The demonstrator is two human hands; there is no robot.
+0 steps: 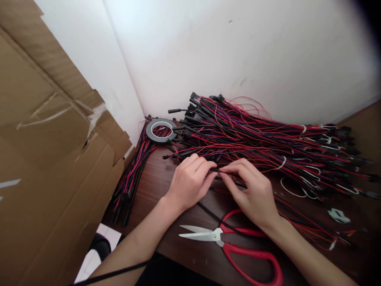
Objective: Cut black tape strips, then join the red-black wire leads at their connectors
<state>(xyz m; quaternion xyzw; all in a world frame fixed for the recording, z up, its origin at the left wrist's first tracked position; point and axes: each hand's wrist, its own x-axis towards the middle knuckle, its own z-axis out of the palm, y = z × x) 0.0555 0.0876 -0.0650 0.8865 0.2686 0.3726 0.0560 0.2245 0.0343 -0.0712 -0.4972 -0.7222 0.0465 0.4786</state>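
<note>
My left hand (pixel 192 178) is closed in a pinch, thumb against forefinger, on a thin dark cable. My right hand (pixel 253 188) pinches the same cable just to the right, so the fingertips of both hands almost meet. The exact spot they grip is small and partly hidden by the fingers. Below them lie open scissors (pixel 216 235) with red handles, blades pointing left. A black cable (pixel 212 212) comes out from under my left hand and crosses the scissors. Beyond the hands, a roll of grey tape (pixel 151 137) rests on wires.
A big pile of red and black wire harnesses (pixel 253 137) with white ties lies along the wall. Another bundle (pixel 133 174) hangs over the table's left edge. A cardboard box (pixel 59 151) stands at left. A small white piece (pixel 338 215) lies at right.
</note>
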